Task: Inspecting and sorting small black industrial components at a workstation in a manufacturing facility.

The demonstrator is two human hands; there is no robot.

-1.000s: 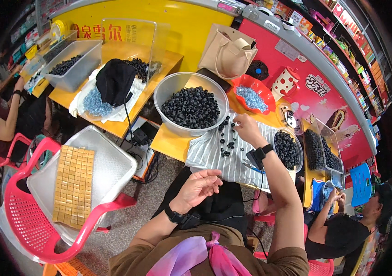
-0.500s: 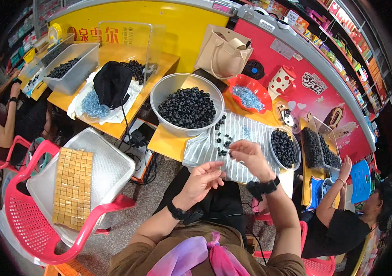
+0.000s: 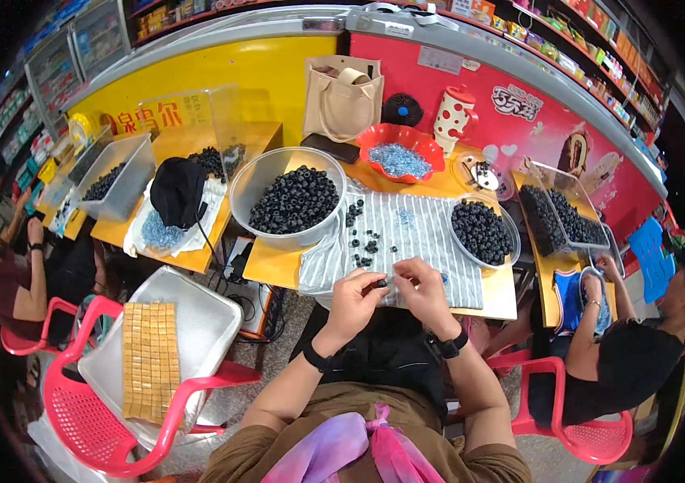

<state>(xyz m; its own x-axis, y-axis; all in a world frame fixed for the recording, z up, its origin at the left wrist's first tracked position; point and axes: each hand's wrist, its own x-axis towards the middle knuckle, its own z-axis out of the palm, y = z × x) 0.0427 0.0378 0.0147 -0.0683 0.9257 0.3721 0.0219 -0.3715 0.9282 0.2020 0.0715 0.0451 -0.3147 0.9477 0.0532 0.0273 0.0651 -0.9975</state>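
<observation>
Over the near edge of the grey striped cloth [image 3: 431, 233], my two hands are close together. My left hand [image 3: 352, 310] pinches a small black round part [image 3: 379, 283] between thumb and fingertips. Beside it my right hand [image 3: 423, 295] is closed in a pinch; whatever its fingertips hold is too small to make out. Just beyond the hands lie several loose black parts [image 3: 366, 247]. A large clear tub [image 3: 238, 197] of black parts stands to the left, and a smaller clear tub [image 3: 511, 256] with similar ones to the right. Small bluish clear pieces [image 3: 405, 217] rest on the cloth.
A red scalloped bowl [image 3: 437, 163] holds more bluish pieces at the back, near a beige bag [image 3: 342, 105] and a polka-dot cup [image 3: 453, 121]. A pink chair [image 3: 77, 402] stands left. One person [image 3: 616, 362] works at the right; others sit far left.
The view has swung to the right. My hands have come closer together, and the left one now shows a black part in its fingertips. My right hand has drawn back from the loose parts.
</observation>
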